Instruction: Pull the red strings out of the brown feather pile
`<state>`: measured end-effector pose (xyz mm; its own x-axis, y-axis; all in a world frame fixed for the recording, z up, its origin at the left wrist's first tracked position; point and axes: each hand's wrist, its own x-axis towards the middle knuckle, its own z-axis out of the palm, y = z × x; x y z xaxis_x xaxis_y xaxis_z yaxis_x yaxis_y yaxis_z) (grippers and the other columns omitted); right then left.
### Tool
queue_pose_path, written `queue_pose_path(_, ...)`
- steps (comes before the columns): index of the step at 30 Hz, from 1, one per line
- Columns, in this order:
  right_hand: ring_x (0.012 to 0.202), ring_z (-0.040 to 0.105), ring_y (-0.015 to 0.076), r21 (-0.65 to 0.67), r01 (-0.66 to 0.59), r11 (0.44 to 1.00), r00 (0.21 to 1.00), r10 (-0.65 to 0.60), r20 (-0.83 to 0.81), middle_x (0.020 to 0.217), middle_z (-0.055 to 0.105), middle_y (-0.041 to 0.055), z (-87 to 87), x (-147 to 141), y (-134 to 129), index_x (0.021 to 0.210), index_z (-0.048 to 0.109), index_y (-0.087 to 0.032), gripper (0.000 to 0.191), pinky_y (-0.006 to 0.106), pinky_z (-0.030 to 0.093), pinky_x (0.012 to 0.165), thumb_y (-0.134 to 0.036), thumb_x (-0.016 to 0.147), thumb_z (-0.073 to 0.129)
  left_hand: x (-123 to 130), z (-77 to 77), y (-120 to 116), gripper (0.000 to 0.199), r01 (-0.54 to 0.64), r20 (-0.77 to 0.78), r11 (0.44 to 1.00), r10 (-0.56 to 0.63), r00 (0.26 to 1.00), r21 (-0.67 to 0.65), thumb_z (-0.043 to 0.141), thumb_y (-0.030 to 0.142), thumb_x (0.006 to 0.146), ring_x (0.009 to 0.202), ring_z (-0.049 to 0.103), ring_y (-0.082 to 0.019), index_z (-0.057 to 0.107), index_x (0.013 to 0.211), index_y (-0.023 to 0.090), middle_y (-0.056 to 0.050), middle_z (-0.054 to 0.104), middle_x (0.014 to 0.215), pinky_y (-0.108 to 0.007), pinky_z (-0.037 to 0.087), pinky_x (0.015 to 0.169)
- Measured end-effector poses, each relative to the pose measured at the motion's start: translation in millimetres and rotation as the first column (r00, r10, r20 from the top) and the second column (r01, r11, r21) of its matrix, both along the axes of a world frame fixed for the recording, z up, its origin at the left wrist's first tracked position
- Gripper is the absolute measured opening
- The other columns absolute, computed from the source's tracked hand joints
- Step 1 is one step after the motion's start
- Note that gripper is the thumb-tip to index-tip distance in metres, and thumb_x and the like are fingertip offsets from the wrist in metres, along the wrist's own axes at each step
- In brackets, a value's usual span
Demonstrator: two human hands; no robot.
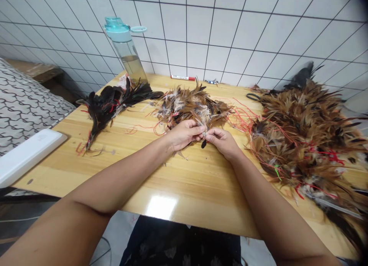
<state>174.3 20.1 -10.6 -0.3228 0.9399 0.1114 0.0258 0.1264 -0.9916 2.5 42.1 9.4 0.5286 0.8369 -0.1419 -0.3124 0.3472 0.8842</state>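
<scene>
Near the middle of the table, my left hand (186, 134) and my right hand (223, 141) meet with their fingertips pinched together. Between them is a small feather (204, 144) with a dark tip, pointing down toward the table; its upper part is mostly covered by my fingers. Just behind the hands lies a loose pile of brown feathers (184, 101) with pale fluffy bases. Tangled red string (243, 118) spreads from the right side of this pile toward a larger heap of brown feathers (301, 120).
Black feathers (100, 104) lie in bunches at the left. A water bottle (129, 51) stands at the back left, near a red-and-white marker (183, 78) by the tiled wall (198, 24). A white device (31, 154) sits on the table's (138, 170) left edge.
</scene>
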Motion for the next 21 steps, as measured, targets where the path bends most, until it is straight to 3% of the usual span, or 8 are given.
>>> queue_pose_path(9,0.082,0.065,0.0168,0.020,-0.020,1.000,1.000,0.020,0.014,0.082,0.072,0.0035,0.3,0.4,0.2,0.076,0.065,-0.019,0.034,0.034,0.053,0.079,-0.053,0.075,0.068,-0.5,-2.7,1.0,0.036,-0.021,-0.034,0.999,0.022,0.999,0.036,0.085,0.033,0.060,0.054,0.051,-0.006,0.062,0.074,0.008,-0.002,0.060,0.063,-0.018,0.039,0.054)
queue_pose_path(13,0.080,0.063,0.0161,0.012,0.026,1.000,1.000,-0.026,0.014,0.083,0.071,0.0033,-1.9,0.5,0.4,0.079,0.064,-0.019,0.034,0.032,0.052,0.076,-0.053,0.074,0.068,-1.1,-3.2,3.1,0.036,-0.042,-0.077,0.991,0.052,0.996,0.129,0.083,0.037,0.060,0.054,0.048,-0.006,0.063,0.072,0.010,0.000,0.058,0.061,-0.019,0.037,0.055)
queue_pose_path(17,0.075,0.061,0.0157,0.028,0.060,0.998,0.996,-0.062,0.068,0.080,0.068,0.0020,-7.2,0.0,1.6,0.082,0.065,-0.020,0.034,0.030,0.050,0.072,-0.053,0.073,0.069,-1.0,-0.8,1.8,0.032,-0.076,-0.233,0.963,0.139,0.963,0.259,0.081,0.037,0.062,0.056,0.047,-0.007,0.063,0.071,0.011,0.001,0.057,0.061,-0.021,0.035,0.055)
queue_pose_path(21,0.074,0.060,0.0168,0.128,0.052,0.990,0.973,-0.079,0.218,0.076,0.065,0.0022,-11.1,-0.1,3.6,0.078,0.069,-0.019,0.026,0.031,0.048,0.073,-0.045,0.075,0.067,-0.4,-2.9,-0.4,0.026,-0.018,-0.403,0.918,0.192,0.895,0.397,0.075,0.033,0.068,0.058,0.049,-0.009,0.063,0.074,0.012,0.001,0.059,0.063,-0.022,0.034,0.054)
